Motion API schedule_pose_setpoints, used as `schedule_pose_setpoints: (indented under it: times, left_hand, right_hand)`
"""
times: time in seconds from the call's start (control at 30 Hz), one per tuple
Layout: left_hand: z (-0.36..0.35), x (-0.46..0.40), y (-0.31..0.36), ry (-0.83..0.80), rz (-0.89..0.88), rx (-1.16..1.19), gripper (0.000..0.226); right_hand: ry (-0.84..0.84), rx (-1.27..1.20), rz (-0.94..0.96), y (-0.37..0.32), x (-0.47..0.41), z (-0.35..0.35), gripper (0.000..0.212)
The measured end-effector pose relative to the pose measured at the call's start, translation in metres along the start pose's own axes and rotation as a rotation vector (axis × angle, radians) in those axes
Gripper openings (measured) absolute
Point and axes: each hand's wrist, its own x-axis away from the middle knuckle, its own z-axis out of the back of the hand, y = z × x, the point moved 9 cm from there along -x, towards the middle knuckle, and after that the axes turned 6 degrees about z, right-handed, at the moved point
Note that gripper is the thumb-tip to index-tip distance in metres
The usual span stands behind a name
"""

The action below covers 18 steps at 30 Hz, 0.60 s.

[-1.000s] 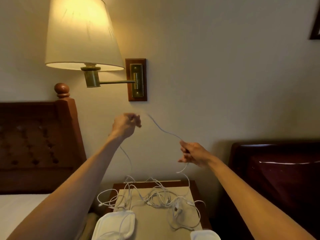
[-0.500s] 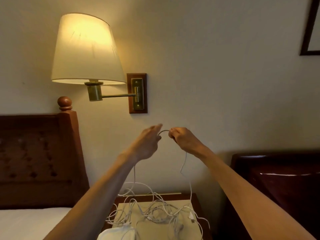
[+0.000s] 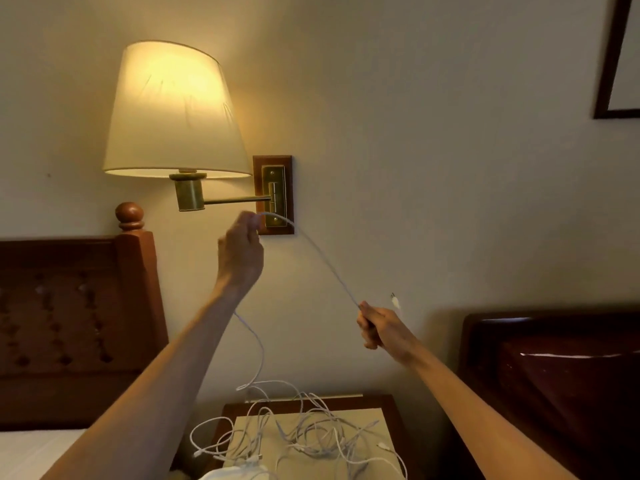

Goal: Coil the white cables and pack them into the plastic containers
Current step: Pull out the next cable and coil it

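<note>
A white cable (image 3: 323,259) is stretched taut in the air between my two hands. My left hand (image 3: 239,251) is raised near the lamp's wall plate and pinches one part of it; the cable's slack hangs down from that hand to the tangle below. My right hand (image 3: 382,329) is lower and to the right, gripping the cable near its end, and the plug tip (image 3: 394,300) sticks out just beyond it. A tangle of white cables (image 3: 301,434) lies on the nightstand (image 3: 389,407). The rim of a white plastic container (image 3: 235,474) shows at the bottom edge.
A lit wall lamp (image 3: 171,112) on a brass arm hangs just above my left hand. A wooden headboard (image 3: 69,327) and bed are on the left, dark wooden furniture (image 3: 554,375) on the right. A picture frame (image 3: 613,64) hangs at the upper right.
My hands, which met in front of me half a second ago, have drawn apart: the left rose toward the lamp plate, the right dropped to the right, pulling the cable taut.
</note>
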Motion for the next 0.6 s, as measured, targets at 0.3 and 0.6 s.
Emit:
schedule_pose_setpoints:
  times: [0.3, 0.6]
  left_hand:
    - [-0.073, 0.066, 0.010, -0.549, -0.101, -0.382, 0.054]
    - [-0.078, 0.092, 0.032, -0.501, -0.362, 0.022, 0.020]
  right_hand:
    - [-0.030, 0.103, -0.078, -0.057, -0.016, -0.009, 0.043]
    - [-0.267, -0.105, -0.163, -0.074, 0.005, -0.030, 0.042]
